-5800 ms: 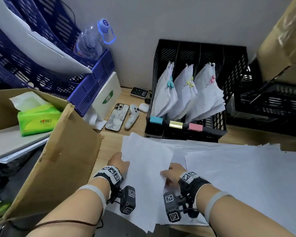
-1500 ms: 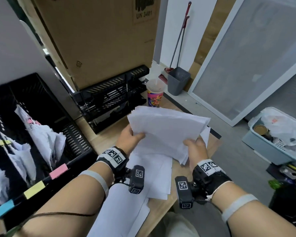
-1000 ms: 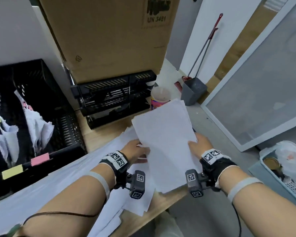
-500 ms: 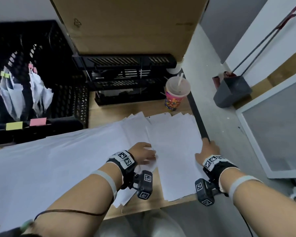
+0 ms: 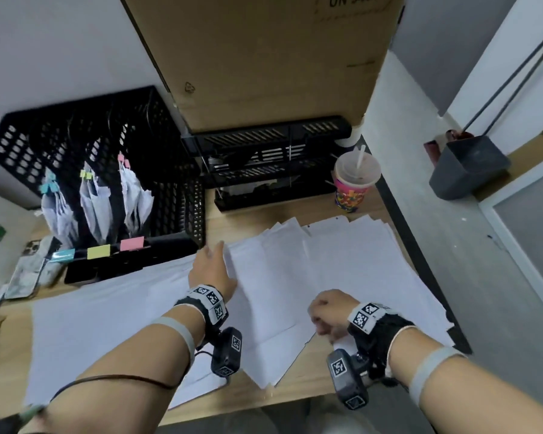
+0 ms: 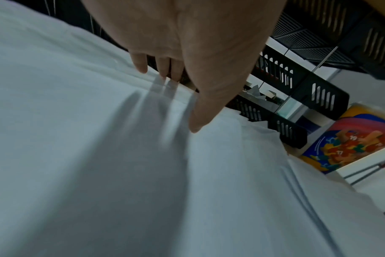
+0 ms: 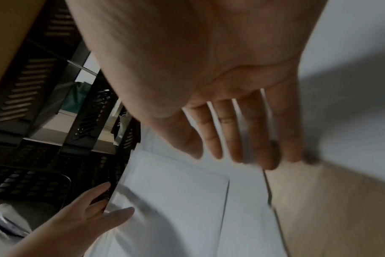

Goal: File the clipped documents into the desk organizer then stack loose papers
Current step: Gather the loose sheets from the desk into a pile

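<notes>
The gathered sheaf held up a moment ago is now lying on the bench (image 5: 342,382) at the right, and the left hand (image 5: 212,270) is reaching, fingers straight and empty, across the loose papers (image 5: 107,317) toward the desk organizer (image 5: 176,195), where the clipped documents (image 5: 98,198) are already standing. The right hand (image 5: 329,311) is hovering open over the sheets; stacking is only part done.

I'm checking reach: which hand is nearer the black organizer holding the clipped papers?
Left. The left hand lies on the loose papers with its fingertips just short of the organizer's front corner. The right hand is farther right and nearer the desk's front edge.
</notes>
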